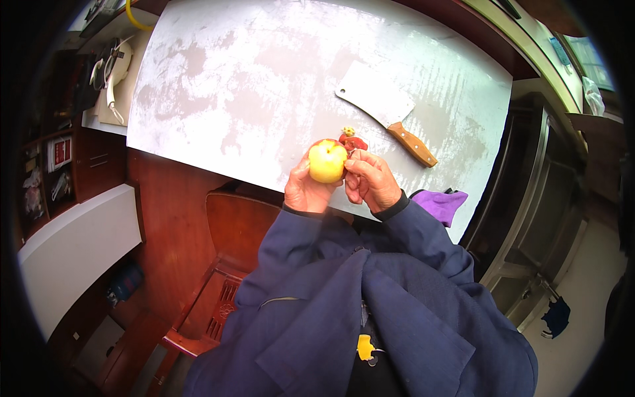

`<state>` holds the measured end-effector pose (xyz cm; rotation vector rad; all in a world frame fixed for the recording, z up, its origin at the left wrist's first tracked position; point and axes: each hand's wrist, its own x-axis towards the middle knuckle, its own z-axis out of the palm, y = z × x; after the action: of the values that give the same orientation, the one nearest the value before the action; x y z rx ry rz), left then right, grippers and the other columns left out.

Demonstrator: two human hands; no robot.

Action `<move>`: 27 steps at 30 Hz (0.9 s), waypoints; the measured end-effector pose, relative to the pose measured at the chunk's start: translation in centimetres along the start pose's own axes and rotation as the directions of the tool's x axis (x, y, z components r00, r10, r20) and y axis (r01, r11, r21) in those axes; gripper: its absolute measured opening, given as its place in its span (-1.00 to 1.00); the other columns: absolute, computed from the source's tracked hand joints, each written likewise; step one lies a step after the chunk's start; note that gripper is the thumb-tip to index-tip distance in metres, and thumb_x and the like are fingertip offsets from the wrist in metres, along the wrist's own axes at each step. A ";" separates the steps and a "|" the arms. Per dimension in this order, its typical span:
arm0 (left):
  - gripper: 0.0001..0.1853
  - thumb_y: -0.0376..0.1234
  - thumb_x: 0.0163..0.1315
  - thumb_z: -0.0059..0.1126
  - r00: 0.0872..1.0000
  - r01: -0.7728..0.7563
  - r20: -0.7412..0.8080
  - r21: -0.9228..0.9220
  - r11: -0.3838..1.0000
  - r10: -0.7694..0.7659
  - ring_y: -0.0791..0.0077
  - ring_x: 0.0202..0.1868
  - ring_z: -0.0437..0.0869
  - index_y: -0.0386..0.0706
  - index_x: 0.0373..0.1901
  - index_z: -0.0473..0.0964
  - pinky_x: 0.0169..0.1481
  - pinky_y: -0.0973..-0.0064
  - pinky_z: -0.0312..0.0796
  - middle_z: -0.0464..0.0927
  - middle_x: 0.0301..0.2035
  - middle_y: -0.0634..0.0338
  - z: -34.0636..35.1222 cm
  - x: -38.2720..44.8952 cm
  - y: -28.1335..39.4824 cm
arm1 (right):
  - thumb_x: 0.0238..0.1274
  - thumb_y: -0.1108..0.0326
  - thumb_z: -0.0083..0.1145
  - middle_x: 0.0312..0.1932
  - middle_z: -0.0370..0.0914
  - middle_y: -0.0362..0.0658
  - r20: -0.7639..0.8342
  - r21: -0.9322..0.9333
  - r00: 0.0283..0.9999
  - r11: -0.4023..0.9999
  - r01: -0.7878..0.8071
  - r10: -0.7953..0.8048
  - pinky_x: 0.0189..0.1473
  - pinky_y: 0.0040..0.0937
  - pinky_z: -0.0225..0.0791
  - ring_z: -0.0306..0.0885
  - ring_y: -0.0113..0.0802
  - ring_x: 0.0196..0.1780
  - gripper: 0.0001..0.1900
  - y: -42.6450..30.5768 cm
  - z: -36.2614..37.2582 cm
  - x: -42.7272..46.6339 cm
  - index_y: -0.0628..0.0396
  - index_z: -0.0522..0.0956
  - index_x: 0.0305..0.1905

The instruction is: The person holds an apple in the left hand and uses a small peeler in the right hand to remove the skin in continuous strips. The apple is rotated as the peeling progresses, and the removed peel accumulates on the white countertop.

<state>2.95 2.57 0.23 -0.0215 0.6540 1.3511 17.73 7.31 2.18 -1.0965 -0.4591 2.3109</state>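
A round yellow fruit [328, 161] with red along its upper edge is held above the near side of a pale, worn tabletop [238, 99]. My left hand [308, 186] cups it from the left and below. On its right side, the thumb and fingertips of my right hand [372, 179] grip the edge; exactly what they pinch is too small to tell. Just beyond the fruit lie dark red pieces [353, 143] and a small yellowish, crown-shaped piece [348, 131]. Farther right rests a cleaver, its wide blade [374, 94] pointing away and its wooden handle [412, 145] towards me.
A purple cloth [442, 206] lies at the table's near right edge, by my right sleeve. A wooden chair [238, 223] stands close on the left. Dark doors [526, 198] flank the right side. A white corded appliance [116, 74] sits on a left surface.
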 end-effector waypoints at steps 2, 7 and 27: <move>-0.35 -0.05 0.12 0.07 1.000 0.004 -0.005 -0.005 1.000 -0.004 0.19 0.01 0.53 -0.23 0.19 0.31 0.05 0.27 0.43 0.47 0.05 0.03 0.0 0.0 -0.1 | 0.19 0.29 0.10 -0.68 0.32 -0.23 -0.001 -0.005 1.000 1.000 0.000 0.000 -0.75 -0.53 0.04 0.29 -0.45 -0.75 -0.80 0.0 -0.2 0.0 0.06 0.33 -0.45; -0.35 -0.06 0.11 0.09 1.000 -0.010 0.009 -0.019 1.000 0.010 0.18 0.01 0.53 -0.23 0.18 0.31 0.05 0.26 0.43 0.47 0.04 0.03 0.2 -0.1 -0.4 | 0.17 0.32 0.05 -0.68 0.32 -0.22 0.024 -0.004 0.999 0.999 0.037 -0.036 -0.74 -0.54 0.05 0.30 -0.45 -0.74 -0.84 0.3 -0.5 0.2 0.05 0.33 -0.45; -0.30 -0.08 0.07 0.09 0.997 -0.075 0.008 0.204 0.976 0.075 0.21 0.01 0.53 -0.18 0.26 0.24 -0.03 0.33 0.43 0.42 0.10 0.03 -0.9 -0.1 0.5 | 0.21 0.28 0.04 -0.64 0.39 -0.21 -0.050 -0.150 0.998 0.988 -0.035 0.028 -0.76 -0.58 0.08 0.33 -0.49 -0.73 -0.85 0.1 -0.5 -0.3 0.07 0.37 -0.37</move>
<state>2.09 2.28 -0.27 0.1706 0.7977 1.3499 18.25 7.09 2.07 -1.2365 -0.6108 2.3017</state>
